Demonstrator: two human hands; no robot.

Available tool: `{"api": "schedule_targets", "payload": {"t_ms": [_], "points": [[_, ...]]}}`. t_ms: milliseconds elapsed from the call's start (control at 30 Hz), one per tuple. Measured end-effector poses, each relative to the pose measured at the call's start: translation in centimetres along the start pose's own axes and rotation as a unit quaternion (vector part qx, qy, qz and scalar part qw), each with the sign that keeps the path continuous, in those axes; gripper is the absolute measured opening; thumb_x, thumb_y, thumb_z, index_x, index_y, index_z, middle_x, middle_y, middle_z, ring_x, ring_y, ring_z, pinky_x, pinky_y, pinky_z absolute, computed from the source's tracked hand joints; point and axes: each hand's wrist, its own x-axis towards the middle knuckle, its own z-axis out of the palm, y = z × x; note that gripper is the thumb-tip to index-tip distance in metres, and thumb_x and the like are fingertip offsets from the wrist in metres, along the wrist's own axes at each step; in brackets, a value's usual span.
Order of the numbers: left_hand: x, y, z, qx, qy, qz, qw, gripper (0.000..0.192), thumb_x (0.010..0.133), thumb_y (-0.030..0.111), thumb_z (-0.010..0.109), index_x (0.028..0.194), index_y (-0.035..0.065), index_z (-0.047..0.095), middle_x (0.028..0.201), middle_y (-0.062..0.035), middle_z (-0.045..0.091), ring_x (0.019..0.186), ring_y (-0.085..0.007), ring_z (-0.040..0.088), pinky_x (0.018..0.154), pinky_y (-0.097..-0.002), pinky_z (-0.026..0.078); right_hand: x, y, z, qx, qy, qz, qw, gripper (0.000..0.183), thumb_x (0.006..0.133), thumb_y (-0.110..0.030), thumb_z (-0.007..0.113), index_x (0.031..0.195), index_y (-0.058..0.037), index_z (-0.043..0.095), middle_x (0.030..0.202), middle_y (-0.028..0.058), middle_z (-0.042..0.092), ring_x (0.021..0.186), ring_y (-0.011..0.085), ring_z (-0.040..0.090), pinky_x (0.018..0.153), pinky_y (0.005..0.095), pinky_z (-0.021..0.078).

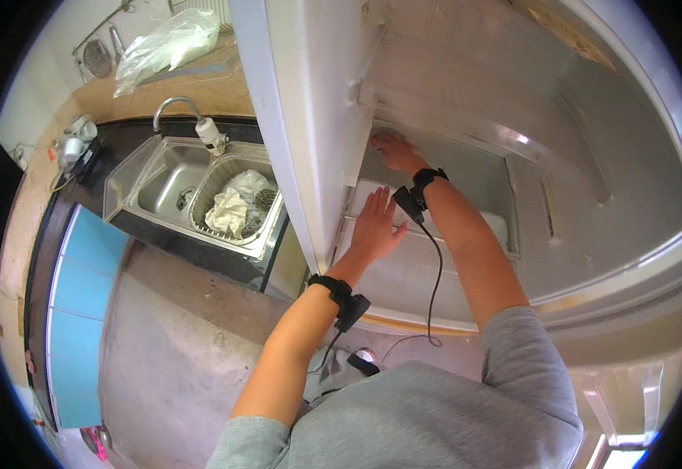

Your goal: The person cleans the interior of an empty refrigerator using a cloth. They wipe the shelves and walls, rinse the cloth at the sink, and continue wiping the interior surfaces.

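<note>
Both of my hands reach into the grey-white interior of what looks like an open refrigerator. My right hand is at the back left corner, fingers bent over a dim, greyish, round patch. Whether that patch is a scouring pad in its grasp is too blurred to tell. Closer to me, my left hand is spread flat, palm down and holding nothing, over the pale ledge beside the left wall. Whether it touches the ledge I cannot tell. Each wrist wears a black strap with a small cabled device.
Left of the wall, a double steel sink holds a wire basket with a crumpled cloth, clear plastic and a dark scourer. A tap stands behind it. A black cable hangs below my right wrist.
</note>
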Motion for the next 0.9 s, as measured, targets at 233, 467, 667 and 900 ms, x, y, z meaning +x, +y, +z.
{"api": "schedule_targets", "payload": {"t_ms": [233, 467, 667, 900], "points": [[-0.6, 0.2, -0.8, -0.158, 0.068, 0.015, 0.985, 0.028, 0.071, 0.009, 0.059, 0.098, 0.0023, 0.054, 0.103, -0.0154, 0.049, 0.102, -0.0316, 0.046, 0.09, -0.0412, 0.038, -5.7, -1.9, 2.1, 0.031, -0.061, -0.082, 0.994, 0.067, 0.068, -0.004, 0.051, 0.129, -0.031, 0.042, 0.141, 0.0022, 0.028, 0.131, 0.0255, 0.022, 0.105, 0.0482, 0.019], [-3.7, 0.4, -3.5, -0.161, 0.09, 0.153, 0.971, 0.024, 0.067, 0.002, 0.056, 0.089, 0.0052, 0.049, 0.093, -0.0138, 0.049, 0.092, -0.0326, 0.047, 0.081, -0.0411, 0.039, -13.2, -4.1, 1.8, 0.155, 0.001, -0.222, 0.963, 0.047, 0.077, 0.004, 0.046, 0.116, -0.0215, 0.056, 0.132, 0.0066, 0.042, 0.122, 0.0301, 0.035, 0.1, 0.0372, 0.0308], [-2.8, 1.4, -3.7, -0.143, 0.129, 0.103, 0.976, 0.025, 0.071, 0.004, 0.055, 0.095, 0.0045, 0.047, 0.109, -0.0149, 0.048, 0.105, -0.0346, 0.044, 0.091, -0.0433, 0.034, -23.4, -1.2, 1.9, 0.115, 0.15, -0.073, 0.979, 0.046, 0.07, 0.003, 0.046, 0.108, -0.0193, 0.06, 0.121, 0.0062, 0.051, 0.11, 0.0301, 0.048, 0.091, 0.0409, 0.0398], [-3.0, 0.1, -0.9, -0.012, 0.044, 0.02, 0.999, 0.039, 0.082, 0.022, 0.05, 0.115, 0.0024, 0.045, 0.126, -0.0169, 0.042, 0.119, -0.0326, 0.038, 0.102, -0.0438, 0.027, -33.6, 5.7, 2.2, -0.04, 0.193, 0.422, 0.885, 0.041, 0.077, -0.009, 0.046, 0.114, -0.0234, 0.055, 0.12, 0.005, 0.052, 0.113, 0.024, 0.047, 0.096, 0.041, 0.0351]]}}
